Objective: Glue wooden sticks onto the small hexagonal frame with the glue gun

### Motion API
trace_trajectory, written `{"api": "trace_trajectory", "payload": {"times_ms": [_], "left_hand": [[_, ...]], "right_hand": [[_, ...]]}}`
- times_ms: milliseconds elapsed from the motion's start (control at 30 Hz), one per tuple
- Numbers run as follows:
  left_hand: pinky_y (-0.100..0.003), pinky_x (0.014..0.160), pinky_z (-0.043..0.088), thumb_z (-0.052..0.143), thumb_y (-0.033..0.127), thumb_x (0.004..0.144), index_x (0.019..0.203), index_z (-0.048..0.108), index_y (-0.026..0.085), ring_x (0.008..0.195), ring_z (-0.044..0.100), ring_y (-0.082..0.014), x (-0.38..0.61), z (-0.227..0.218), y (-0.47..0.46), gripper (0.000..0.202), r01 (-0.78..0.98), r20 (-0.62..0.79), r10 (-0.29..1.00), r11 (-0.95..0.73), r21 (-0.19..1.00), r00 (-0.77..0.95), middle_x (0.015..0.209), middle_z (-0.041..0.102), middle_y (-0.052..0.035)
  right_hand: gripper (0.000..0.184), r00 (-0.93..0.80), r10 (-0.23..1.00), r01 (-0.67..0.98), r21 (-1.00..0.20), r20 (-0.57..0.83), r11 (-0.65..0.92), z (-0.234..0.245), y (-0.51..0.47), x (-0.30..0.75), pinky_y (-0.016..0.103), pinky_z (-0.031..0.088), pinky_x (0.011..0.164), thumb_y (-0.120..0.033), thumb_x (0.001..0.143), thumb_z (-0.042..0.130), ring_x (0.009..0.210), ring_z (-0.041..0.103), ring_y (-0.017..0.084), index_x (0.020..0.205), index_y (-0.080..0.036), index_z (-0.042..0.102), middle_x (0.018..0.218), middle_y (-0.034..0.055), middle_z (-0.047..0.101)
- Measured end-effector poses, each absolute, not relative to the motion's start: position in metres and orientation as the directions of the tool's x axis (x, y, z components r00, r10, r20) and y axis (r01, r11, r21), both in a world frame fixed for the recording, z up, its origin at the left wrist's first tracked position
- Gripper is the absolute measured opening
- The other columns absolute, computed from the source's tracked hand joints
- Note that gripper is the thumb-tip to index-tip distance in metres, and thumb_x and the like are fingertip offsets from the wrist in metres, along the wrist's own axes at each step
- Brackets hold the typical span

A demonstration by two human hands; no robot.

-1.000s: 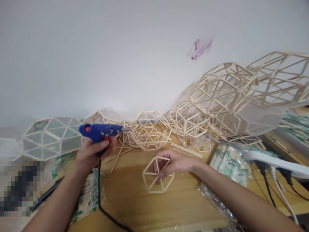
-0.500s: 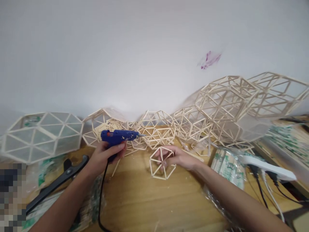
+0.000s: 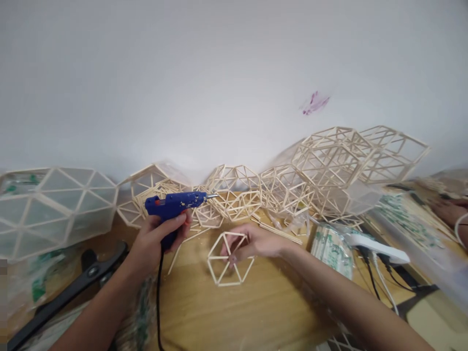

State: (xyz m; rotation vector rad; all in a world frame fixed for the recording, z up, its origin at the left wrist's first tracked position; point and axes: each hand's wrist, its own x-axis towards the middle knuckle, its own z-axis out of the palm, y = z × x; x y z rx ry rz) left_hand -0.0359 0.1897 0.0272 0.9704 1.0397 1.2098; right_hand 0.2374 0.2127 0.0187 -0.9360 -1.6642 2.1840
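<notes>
My left hand (image 3: 157,239) is closed around the grip of a blue hot glue gun (image 3: 175,204), held level with its nozzle pointing right; a black cord hangs from it. My right hand (image 3: 252,241) rests on a small hexagonal frame of wooden sticks (image 3: 229,265) lying on the wooden table (image 3: 256,312), fingers pinched on its spokes near the centre. The glue gun's tip is above and left of the frame, apart from it.
Several stick lattice domes (image 3: 329,170) line the white wall; a paper-covered one (image 3: 54,204) sits at left. Black long-handled tool (image 3: 69,287) at lower left. Stick packets (image 3: 331,248), a white power strip (image 3: 380,243) with cables at right. Another person's hand (image 3: 451,209) at far right.
The view has shifted downward and right. My left hand with the glue gun came in closer to the frame. My right hand stays on the hexagonal frame.
</notes>
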Motion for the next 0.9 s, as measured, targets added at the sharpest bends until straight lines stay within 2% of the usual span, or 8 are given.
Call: {"api": "trace_trajectory", "payload": {"times_ms": [100, 200, 433, 600, 767, 900], "left_hand": [[-0.021, 0.039, 0.031, 0.085, 0.053, 0.073, 0.078, 0.074, 0.015, 0.038, 0.047, -0.0077, -0.036, 0.026, 0.189, 0.040, -0.220, -0.086, 0.995, 0.097, 0.971, 0.058, 0.059, 0.066, -0.0011], [-0.022, 0.040, 0.031, 0.084, 0.056, 0.075, 0.079, 0.075, 0.016, 0.039, 0.048, -0.0078, -0.036, 0.025, 0.187, 0.042, -0.165, -0.088, 0.995, 0.096, 0.982, 0.056, 0.059, 0.066, -0.0005], [-0.021, 0.042, 0.034, 0.082, 0.064, 0.075, 0.076, 0.075, 0.016, 0.042, 0.049, -0.0100, -0.035, 0.018, 0.186, 0.048, 0.091, -0.090, 0.996, 0.090, 0.992, -0.005, 0.053, 0.062, -0.0001], [-0.020, 0.041, 0.039, 0.085, 0.057, 0.077, 0.074, 0.076, 0.017, 0.045, 0.053, -0.0107, -0.039, 0.014, 0.181, 0.041, 0.262, -0.027, 0.999, 0.032, 0.964, -0.025, 0.060, 0.067, -0.0015], [-0.021, 0.039, 0.042, 0.081, 0.059, 0.081, 0.075, 0.079, 0.019, 0.045, 0.055, -0.0119, -0.041, 0.016, 0.174, 0.040, 0.306, 0.051, 0.999, -0.048, 0.951, -0.004, 0.063, 0.072, -0.0037], [-0.024, 0.039, 0.044, 0.083, 0.062, 0.078, 0.073, 0.079, 0.020, 0.046, 0.057, -0.0147, -0.044, 0.016, 0.173, 0.042, 0.240, 0.005, 1.000, 0.003, 0.971, -0.031, 0.063, 0.071, -0.0053]], "right_hand": [[0.046, -0.825, 0.446, 0.161, -0.901, -0.346, -0.402, 0.009, 0.218, 0.228, 0.031, 0.062, 0.081, -0.037, 0.063, 0.102, 0.074, 0.078, 0.018, 0.096, -0.015, 0.079, 0.083, 0.0020, 0.080], [0.046, -0.848, 0.416, 0.119, -0.884, -0.327, -0.452, -0.005, 0.222, 0.231, 0.030, 0.063, 0.078, -0.035, 0.061, 0.103, 0.073, 0.079, 0.018, 0.096, -0.015, 0.079, 0.085, 0.0023, 0.080], [0.032, -0.806, 0.531, -0.013, -0.889, -0.262, -0.458, -0.008, 0.218, 0.251, 0.027, 0.063, 0.075, -0.028, 0.074, 0.096, 0.077, 0.079, 0.017, 0.096, -0.014, 0.077, 0.083, 0.0026, 0.079], [0.024, -0.756, 0.603, -0.055, -0.893, -0.256, -0.447, 0.001, 0.215, 0.256, 0.024, 0.062, 0.069, -0.027, 0.077, 0.093, 0.073, 0.074, 0.013, 0.091, -0.016, 0.076, 0.083, 0.0005, 0.076], [0.027, -0.727, 0.642, -0.078, -0.901, -0.242, -0.427, 0.004, 0.215, 0.255, 0.023, 0.062, 0.063, -0.030, 0.074, 0.096, 0.067, 0.071, 0.011, 0.086, -0.016, 0.076, 0.081, -0.0005, 0.075], [0.022, -0.708, 0.671, -0.111, -0.903, -0.222, -0.416, 0.005, 0.214, 0.255, 0.022, 0.062, 0.061, -0.025, 0.077, 0.093, 0.065, 0.071, 0.010, 0.089, -0.016, 0.077, 0.082, 0.0002, 0.077]]}}
